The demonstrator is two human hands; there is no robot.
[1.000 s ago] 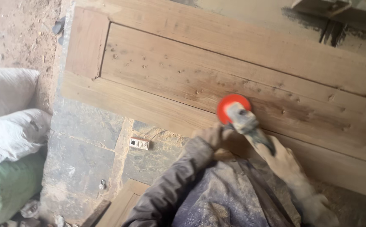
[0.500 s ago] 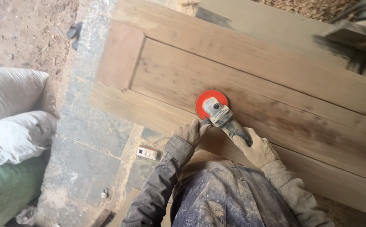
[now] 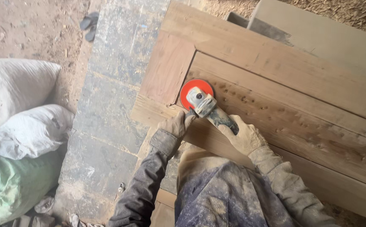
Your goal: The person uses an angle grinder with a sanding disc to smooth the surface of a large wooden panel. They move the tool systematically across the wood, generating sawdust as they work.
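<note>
- The left hand (image 3: 175, 125) is clenched on the side handle of the grinder (image 3: 206, 107), at about 7 o'clock from its red disc (image 3: 195, 89).
- The right hand (image 3: 244, 136) grips the grinder's dusty body, at 4 o'clock from the disc.
- The disc lies flat on the wooden door (image 3: 284, 84), in the panel's corner beside the frame.
- White and green sacks (image 3: 18, 126) lie well apart at 9 o'clock, on the floor (image 3: 107, 105).
</note>
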